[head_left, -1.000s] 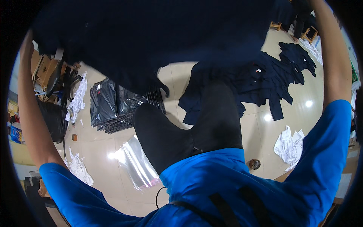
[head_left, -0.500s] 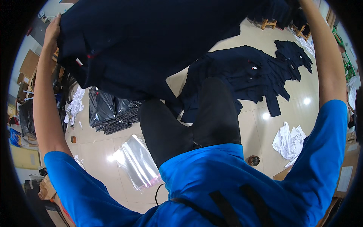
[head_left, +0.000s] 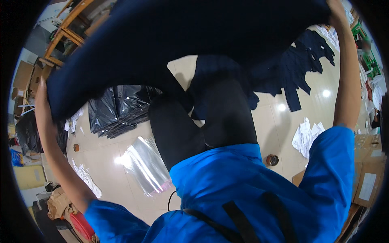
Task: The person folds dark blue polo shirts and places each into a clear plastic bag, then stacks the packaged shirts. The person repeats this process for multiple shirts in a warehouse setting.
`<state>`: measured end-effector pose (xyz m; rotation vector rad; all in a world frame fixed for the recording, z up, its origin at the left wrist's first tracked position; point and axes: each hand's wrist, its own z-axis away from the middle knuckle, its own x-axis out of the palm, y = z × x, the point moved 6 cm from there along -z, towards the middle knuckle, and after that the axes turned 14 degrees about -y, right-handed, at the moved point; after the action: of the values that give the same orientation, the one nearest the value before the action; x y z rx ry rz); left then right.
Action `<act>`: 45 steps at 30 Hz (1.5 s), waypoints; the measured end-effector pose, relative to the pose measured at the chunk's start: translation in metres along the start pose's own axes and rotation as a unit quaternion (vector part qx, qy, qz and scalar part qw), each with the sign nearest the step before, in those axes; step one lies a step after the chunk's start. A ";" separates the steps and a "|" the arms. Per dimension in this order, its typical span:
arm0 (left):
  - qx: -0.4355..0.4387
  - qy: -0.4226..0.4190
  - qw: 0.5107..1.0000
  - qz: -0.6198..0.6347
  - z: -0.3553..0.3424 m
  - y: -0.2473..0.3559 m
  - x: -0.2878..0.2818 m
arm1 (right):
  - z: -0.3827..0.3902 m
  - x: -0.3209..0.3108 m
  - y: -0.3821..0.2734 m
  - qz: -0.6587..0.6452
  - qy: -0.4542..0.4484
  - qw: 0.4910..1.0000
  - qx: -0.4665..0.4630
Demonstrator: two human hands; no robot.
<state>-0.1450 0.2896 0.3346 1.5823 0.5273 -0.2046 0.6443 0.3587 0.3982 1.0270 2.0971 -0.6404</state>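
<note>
Both hands — left hand [head_left: 41,94], right hand [head_left: 334,5] — hold the dark garment [head_left: 170,44] aloft.

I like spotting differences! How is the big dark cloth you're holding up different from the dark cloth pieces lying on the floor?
The held cloth is up in the air, stretched between the left hand and right hand; the floor pieces lie flat on the tiles. The held cloth shows as one wide sheet, while the floor pieces look like several overlapping shapes with narrow strips sticking out. Both are dark navy fabric.

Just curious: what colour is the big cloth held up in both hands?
Dark navy blue cloth, plain; head view.
</note>
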 end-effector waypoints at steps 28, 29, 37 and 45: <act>-0.208 -0.255 0.941 -0.082 0.245 -0.364 0.131 | 0.431 0.228 -0.083 -0.218 -0.313 0.782 0.493; -0.215 -0.259 0.939 -0.064 0.251 -0.368 0.133 | 0.443 0.230 -0.086 -0.260 -0.298 0.754 0.524; -0.221 -0.169 0.952 0.127 0.285 -0.378 0.141 | 0.467 0.235 -0.122 -0.546 -0.083 0.607 0.571; -0.157 -0.023 0.975 0.155 0.260 -0.322 0.117 | 0.413 0.194 -0.112 -0.346 -0.184 0.769 0.505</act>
<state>-0.1392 0.0592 -0.0286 1.3256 0.2549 0.0777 0.6225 0.1059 0.0030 0.4546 1.6547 -2.3040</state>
